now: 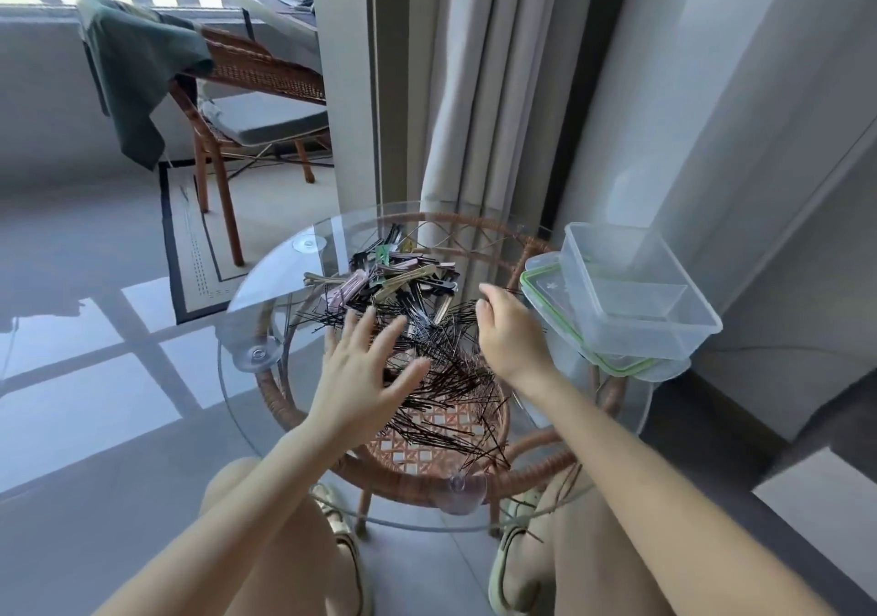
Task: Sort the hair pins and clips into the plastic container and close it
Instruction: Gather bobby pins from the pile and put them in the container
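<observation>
Left hand (365,368) is held flat, fingers spread, over the scattered thin black hair pins (441,378); nothing gripped. Right hand (508,330) is loosely curled beside it; whether a pin is pinched cannot be told. Just beyond both hands, a heap of coloured flat hair clips (394,278) is seen on the round glass table top (265,302). To the right of the right hand, the clear rectangular plastic container (636,297) is stacked on its green-rimmed lid (560,321), apparently empty. Judged progress: sorting barely started; all pins and clips left to be moved, lid not fitted. No readable writing or brand is visible.
</observation>
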